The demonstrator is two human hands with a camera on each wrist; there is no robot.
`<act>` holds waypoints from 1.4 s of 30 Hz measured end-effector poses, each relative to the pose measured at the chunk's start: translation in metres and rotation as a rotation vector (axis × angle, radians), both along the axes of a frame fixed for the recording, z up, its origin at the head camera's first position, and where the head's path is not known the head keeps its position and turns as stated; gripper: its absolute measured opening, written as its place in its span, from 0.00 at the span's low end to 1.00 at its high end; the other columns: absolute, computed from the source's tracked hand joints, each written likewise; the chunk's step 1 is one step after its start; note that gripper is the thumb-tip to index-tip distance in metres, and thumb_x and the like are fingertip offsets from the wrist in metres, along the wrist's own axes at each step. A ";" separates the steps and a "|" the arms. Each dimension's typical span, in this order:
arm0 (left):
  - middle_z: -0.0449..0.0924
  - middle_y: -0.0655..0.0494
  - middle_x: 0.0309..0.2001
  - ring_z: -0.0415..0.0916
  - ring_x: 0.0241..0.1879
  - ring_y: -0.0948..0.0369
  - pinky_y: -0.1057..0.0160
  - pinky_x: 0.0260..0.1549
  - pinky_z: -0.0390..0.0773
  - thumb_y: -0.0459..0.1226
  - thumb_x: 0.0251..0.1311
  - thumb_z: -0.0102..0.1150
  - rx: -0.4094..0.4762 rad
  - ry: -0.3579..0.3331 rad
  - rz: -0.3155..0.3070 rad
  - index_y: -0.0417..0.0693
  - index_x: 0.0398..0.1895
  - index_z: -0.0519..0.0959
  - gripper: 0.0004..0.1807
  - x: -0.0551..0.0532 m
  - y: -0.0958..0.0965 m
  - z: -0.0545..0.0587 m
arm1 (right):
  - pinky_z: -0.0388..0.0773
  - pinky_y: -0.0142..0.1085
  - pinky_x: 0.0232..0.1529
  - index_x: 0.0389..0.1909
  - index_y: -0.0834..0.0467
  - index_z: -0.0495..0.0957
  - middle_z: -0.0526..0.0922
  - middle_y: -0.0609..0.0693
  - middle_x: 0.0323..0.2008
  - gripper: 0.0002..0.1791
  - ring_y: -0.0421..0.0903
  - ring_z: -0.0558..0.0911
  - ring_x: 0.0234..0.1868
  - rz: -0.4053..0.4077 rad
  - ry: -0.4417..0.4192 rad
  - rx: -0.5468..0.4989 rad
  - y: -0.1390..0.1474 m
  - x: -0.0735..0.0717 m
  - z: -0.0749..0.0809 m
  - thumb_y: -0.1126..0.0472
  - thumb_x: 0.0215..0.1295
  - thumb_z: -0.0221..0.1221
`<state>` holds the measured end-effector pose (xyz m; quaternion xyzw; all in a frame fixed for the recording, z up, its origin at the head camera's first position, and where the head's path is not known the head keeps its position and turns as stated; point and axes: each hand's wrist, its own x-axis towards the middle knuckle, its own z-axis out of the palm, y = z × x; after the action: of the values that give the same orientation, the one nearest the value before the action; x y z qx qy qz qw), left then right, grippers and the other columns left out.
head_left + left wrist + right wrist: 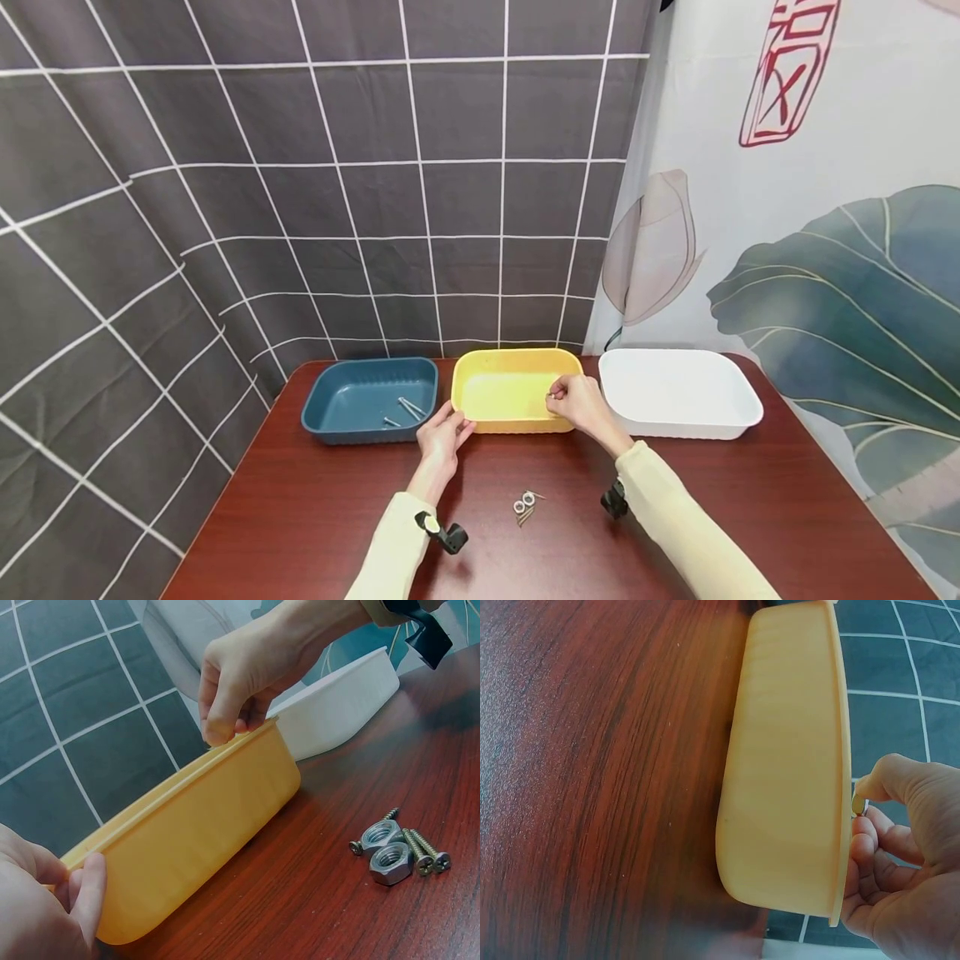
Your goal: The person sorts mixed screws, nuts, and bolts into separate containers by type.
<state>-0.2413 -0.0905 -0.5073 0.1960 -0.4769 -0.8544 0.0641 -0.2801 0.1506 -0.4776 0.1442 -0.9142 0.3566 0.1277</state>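
Note:
A yellow plastic tray [517,425] stands at the back middle of the table. My left hand [441,435] grips its front left corner, fingers at the rim and outer wall in the left wrist view. Over the tray's right front part, my right hand [581,404] pinches a small metal nut [859,803] between thumb and fingertips, right at the rim; the fingers partly hide it. In front of the tray, two silver hex nuts [391,863] lie beside a few brass-coloured screws [426,851] on the table.
To the left stands a dark blue tray [322,425] with several long silver screws [409,407] inside. A white tray [682,429] stands to the right. All three line the back edge of the red-brown wooden table [300,517], before a grey grid curtain [465,200].

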 end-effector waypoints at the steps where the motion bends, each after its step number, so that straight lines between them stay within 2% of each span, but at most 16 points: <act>1: 0.78 0.49 0.26 0.78 0.23 0.62 0.63 0.34 0.88 0.17 0.60 0.54 0.002 -0.001 0.000 0.25 0.66 0.69 0.28 -0.001 0.000 0.000 | 0.76 0.31 0.26 0.24 0.61 0.83 0.78 0.43 0.20 0.02 0.40 0.76 0.23 -0.001 0.002 0.001 0.000 -0.001 0.000 0.66 0.50 0.65; 12: 0.79 0.47 0.28 0.77 0.24 0.62 0.63 0.34 0.88 0.17 0.60 0.53 0.007 0.005 -0.005 0.25 0.65 0.68 0.28 0.001 0.000 0.000 | 0.77 0.34 0.27 0.25 0.63 0.83 0.79 0.46 0.21 0.03 0.43 0.77 0.24 0.000 0.004 0.009 -0.003 0.000 -0.002 0.67 0.50 0.65; 19: 0.79 0.45 0.29 0.77 0.23 0.63 0.64 0.33 0.88 0.17 0.60 0.52 0.012 0.017 -0.005 0.23 0.66 0.67 0.27 0.001 0.000 -0.002 | 0.82 0.45 0.36 0.34 0.67 0.82 0.80 0.55 0.30 0.09 0.53 0.79 0.33 0.036 0.119 -0.019 -0.003 0.006 -0.003 0.71 0.51 0.68; 23: 0.79 0.46 0.28 0.77 0.22 0.63 0.64 0.32 0.88 0.17 0.60 0.52 0.012 0.017 -0.004 0.22 0.65 0.67 0.27 0.000 0.000 -0.004 | 0.81 0.39 0.33 0.32 0.65 0.82 0.79 0.52 0.29 0.08 0.50 0.79 0.32 0.081 0.181 -0.076 -0.004 0.011 -0.003 0.74 0.50 0.67; 26: 0.79 0.48 0.27 0.78 0.22 0.63 0.64 0.32 0.88 0.17 0.60 0.52 0.012 0.022 -0.003 0.22 0.66 0.66 0.28 -0.001 0.000 -0.004 | 0.80 0.34 0.29 0.31 0.63 0.82 0.80 0.49 0.28 0.07 0.46 0.79 0.30 0.119 0.193 -0.129 -0.005 0.017 -0.001 0.74 0.52 0.67; 34: 0.79 0.50 0.26 0.79 0.23 0.62 0.63 0.35 0.88 0.17 0.60 0.53 0.021 0.023 -0.012 0.23 0.67 0.65 0.29 -0.002 0.000 -0.003 | 0.77 0.28 0.26 0.30 0.60 0.83 0.80 0.42 0.25 0.07 0.37 0.76 0.27 0.205 0.122 -0.239 -0.004 0.038 -0.004 0.74 0.54 0.66; 42: 0.79 0.49 0.26 0.78 0.24 0.62 0.62 0.35 0.88 0.17 0.60 0.53 0.026 0.021 -0.011 0.24 0.68 0.65 0.29 0.000 0.000 -0.001 | 0.77 0.28 0.26 0.34 0.66 0.82 0.80 0.46 0.26 0.06 0.40 0.77 0.27 0.282 -0.028 -0.317 -0.003 0.058 -0.019 0.74 0.56 0.67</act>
<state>-0.2408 -0.0903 -0.5086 0.1851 -0.4663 -0.8628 0.0619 -0.2221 0.1472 -0.4965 0.2438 -0.8192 0.5121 0.0849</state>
